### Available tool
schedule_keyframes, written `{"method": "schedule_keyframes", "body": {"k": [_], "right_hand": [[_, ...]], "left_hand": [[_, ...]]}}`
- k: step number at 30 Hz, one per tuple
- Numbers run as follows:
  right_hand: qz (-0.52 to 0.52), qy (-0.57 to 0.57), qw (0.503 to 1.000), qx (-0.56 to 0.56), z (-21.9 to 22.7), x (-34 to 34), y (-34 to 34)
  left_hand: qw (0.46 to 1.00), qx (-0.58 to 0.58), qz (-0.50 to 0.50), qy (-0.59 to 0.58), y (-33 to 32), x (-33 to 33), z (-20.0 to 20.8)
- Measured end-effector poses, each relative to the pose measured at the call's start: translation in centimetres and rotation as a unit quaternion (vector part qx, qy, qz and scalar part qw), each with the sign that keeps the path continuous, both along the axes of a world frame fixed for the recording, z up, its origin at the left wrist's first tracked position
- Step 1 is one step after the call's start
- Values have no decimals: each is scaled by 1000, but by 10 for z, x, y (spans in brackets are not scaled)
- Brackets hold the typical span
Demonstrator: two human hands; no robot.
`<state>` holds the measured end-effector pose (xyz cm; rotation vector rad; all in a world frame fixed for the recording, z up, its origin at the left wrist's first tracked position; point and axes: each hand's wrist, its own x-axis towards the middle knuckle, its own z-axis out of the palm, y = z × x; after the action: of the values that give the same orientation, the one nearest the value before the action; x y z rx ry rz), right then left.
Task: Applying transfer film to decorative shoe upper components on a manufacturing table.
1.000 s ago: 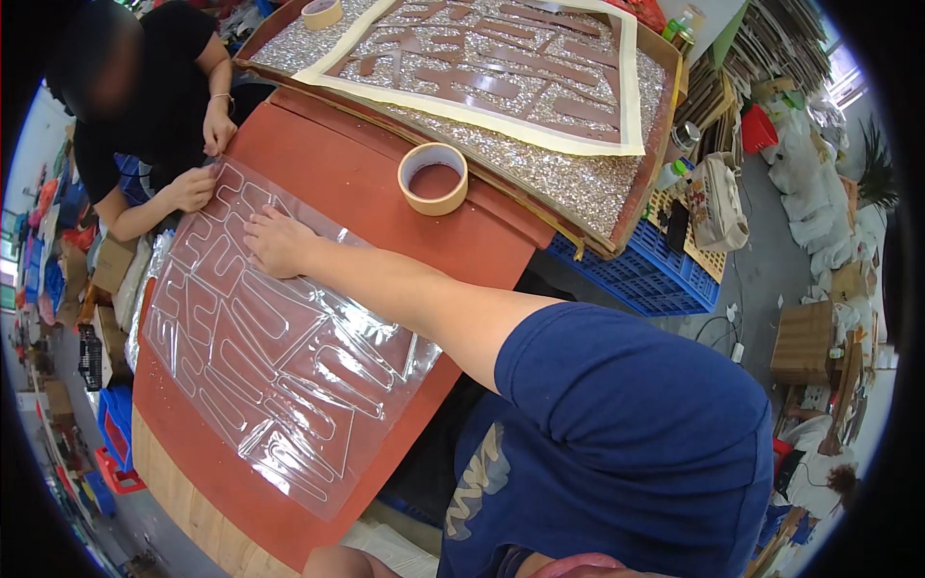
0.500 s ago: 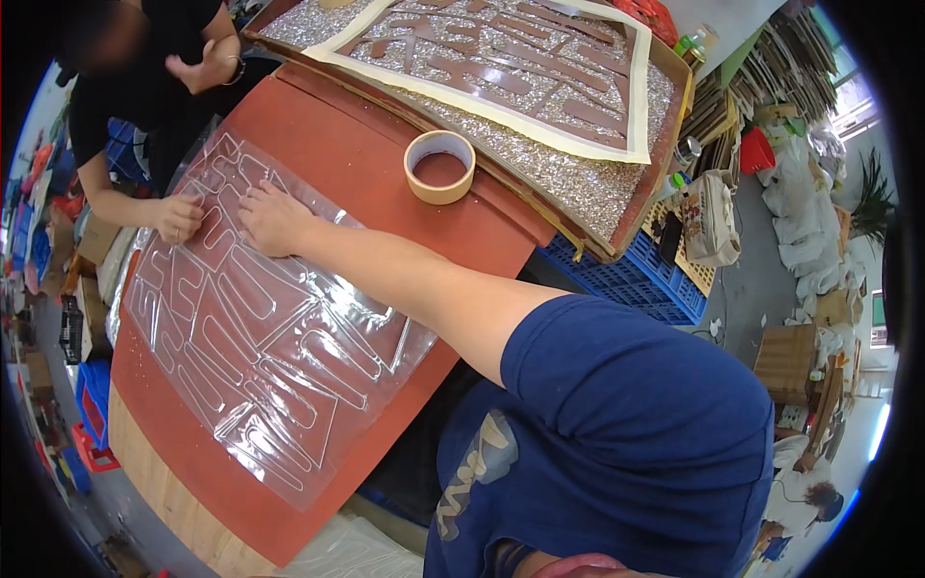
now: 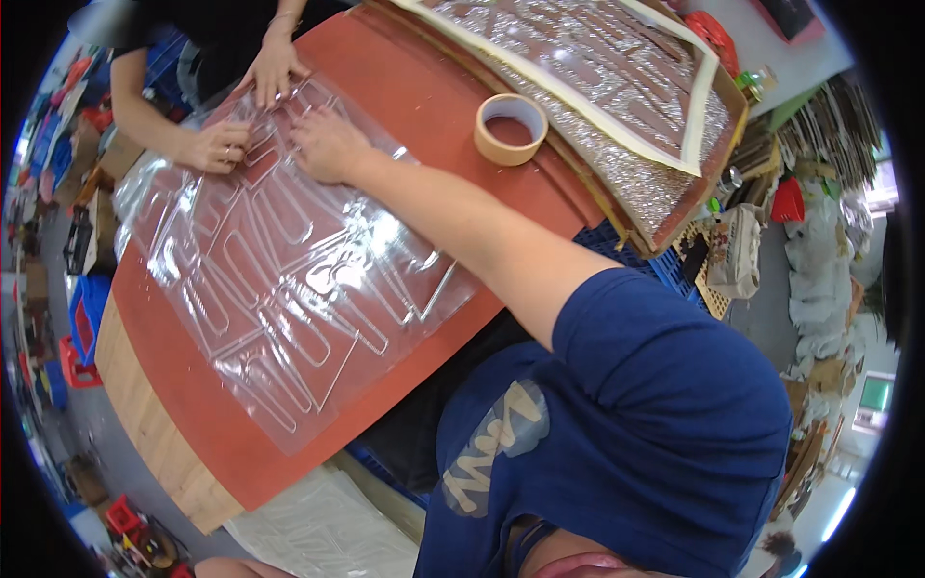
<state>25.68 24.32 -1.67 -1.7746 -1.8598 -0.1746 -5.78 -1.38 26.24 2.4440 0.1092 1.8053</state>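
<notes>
Rust-red flat board (image 3: pixel 414 77), and on it toward 9 o'clock a clear glossy plastic sheet (image 3: pixel 299 270) with looped outlines. Bare right hand (image 3: pixel 330 146) is open, palm down at the sheet's 12, near a co-worker's hands (image 3: pixel 275 67); left hand's out of view, can't tell. Round tan tape roll (image 3: pixel 506 152) sits at the right hand's 3.

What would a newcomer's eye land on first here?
Probably the large, clear, glossy plastic sheet covered in looping outlines, spread across the reddish-brown board left of centre, with the person's bare right grip resting on it. Next, perhaps, the sparkling silver panel with a cream-coloured border, at the upper right. A round, tan roll of tape sits on the board between them.
</notes>
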Motion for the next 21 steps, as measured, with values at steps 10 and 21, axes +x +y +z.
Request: {"method": "schedule_keyframes", "body": {"k": [10, 21], "right_hand": [[28, 16, 999, 39, 0, 8, 2], [76, 28, 987, 136, 45, 23, 1]], "left_hand": [[987, -74, 131, 62, -35, -26, 18], [920, -184, 338, 77, -127, -27, 26]]}}
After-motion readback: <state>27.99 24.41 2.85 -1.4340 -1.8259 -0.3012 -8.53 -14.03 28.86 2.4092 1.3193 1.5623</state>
